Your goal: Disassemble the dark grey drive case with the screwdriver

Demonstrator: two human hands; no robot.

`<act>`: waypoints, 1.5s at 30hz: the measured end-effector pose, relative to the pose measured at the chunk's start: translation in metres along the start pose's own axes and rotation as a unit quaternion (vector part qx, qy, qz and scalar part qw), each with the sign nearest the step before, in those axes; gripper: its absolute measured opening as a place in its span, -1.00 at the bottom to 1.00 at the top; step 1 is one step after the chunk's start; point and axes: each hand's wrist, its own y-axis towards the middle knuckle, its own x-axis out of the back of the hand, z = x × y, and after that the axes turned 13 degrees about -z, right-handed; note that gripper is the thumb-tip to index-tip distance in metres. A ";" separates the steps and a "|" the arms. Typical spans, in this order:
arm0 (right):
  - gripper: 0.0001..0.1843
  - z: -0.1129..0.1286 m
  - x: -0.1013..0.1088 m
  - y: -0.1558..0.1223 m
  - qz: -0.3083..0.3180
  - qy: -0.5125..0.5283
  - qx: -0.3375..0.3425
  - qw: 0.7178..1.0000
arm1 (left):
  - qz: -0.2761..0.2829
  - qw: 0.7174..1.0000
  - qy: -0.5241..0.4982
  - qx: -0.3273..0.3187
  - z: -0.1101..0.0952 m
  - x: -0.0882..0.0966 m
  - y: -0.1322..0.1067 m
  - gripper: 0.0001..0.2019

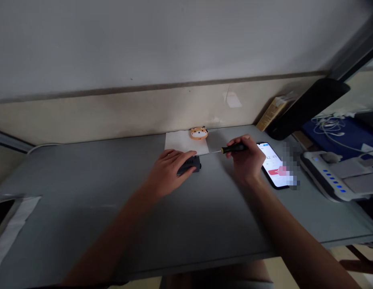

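Dark vented case (192, 163): lying on the worktop (84, 180), just in front of the paper (177, 141); I am clasping it between left fingers (186, 155), presumably for steadiness, while right fingers (236, 140) are pinching the screwdriver (227, 149).

The screwdriver handle (235, 148) is black and yellow, the device (196, 164) dark.

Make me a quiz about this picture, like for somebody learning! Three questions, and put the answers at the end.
1. Which hand holds the black-handled metal screwdriver?
2. True or false: the flat black phone with a lit screen lies to the right of the dark slotted box that the left hand touches.
3. What decorates the small rounded orange-and-white case?

Key: 1. The right hand; 2. True; 3. An animal face.
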 end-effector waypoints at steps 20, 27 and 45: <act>-0.78 0.002 0.003 0.001 0.030 -0.006 0.020 0.999 | 0.023 1.000 -0.001 0.000 -0.001 0.002 0.000 -0.77; -0.79 0.003 0.005 0.005 0.015 0.000 0.040 0.999 | -0.009 0.999 0.007 -0.034 -0.001 -0.001 -0.003 -0.80; -0.80 -0.002 0.009 0.019 -0.062 -0.006 0.001 0.998 | -0.005 0.995 0.075 -0.062 -0.011 -0.002 -0.012 -0.64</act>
